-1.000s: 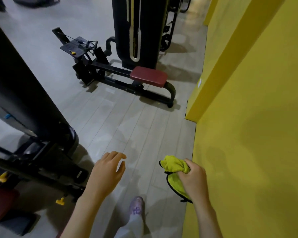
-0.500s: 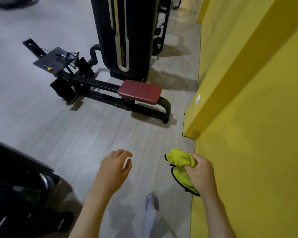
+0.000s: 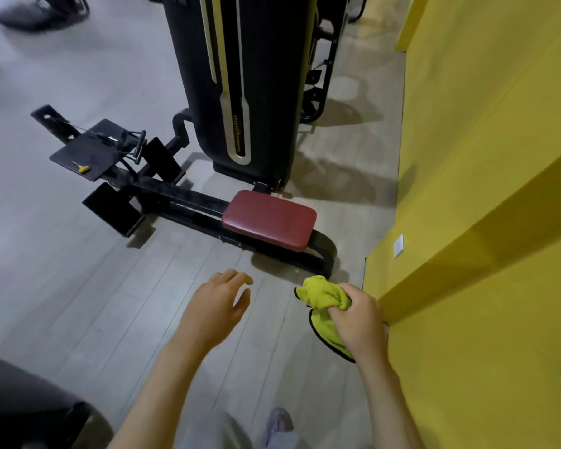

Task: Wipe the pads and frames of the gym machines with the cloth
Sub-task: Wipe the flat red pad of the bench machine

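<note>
Looked down from head height over a grey plank floor in a gym. Held the right hand low at near right, just beside a yellow wall, fingers clenched round a bunched yellow-green cloth with a dark edge, part of it hanging below the fist. Held the left hand out at centre, released and grasping nothing, fingers loosely spread above the floor. Faced, just beyond both hands, a dark red seat pad on a low black frame running off to the left towards angled black footplates, with a tall black weight tower rising on the far side. Held the cloth apart from the seat pad, near the curved right end of the frame. Showed a pale shoe at the near edge and part of a dark machine at near left.
</note>
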The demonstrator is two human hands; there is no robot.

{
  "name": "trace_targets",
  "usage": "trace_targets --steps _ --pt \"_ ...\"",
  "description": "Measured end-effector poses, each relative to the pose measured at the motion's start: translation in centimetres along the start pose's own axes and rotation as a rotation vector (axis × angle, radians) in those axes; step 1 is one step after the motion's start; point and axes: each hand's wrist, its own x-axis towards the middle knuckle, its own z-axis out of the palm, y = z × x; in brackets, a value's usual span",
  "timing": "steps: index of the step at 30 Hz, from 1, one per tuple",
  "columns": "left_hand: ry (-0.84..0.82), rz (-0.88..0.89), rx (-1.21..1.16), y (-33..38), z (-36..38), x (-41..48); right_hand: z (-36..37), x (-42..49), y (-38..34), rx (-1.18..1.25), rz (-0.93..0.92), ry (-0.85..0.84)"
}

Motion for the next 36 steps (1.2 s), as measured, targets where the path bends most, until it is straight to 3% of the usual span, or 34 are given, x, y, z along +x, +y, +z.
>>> trace_targets --steps 8,22,27,31,36 --pt "0.002 -0.026 0.005 -7.4 -1.1 12.3 5.2 13.3 -0.4 -0.04 0.045 0.011" --pt "-0.132 0.025 -0.061 -19.2 1.0 34.2 17.2 28.6 0.5 -0.046 0.329 0.014" --pt "-0.144 -0.034 -0.049 -23.3 8.5 38.8 22.3 34.5 5.5 0.017 0.417 0.046" --pt "-0.164 -0.074 0.015 -27.0 17.0 41.7 27.6 39.3 13.8 -0.007 0.417 0.13" --pt "-0.013 -0.095 0.015 -32.2 27.3 46.6 33.7 45.1 25.3 -0.165 0.323 0.193"
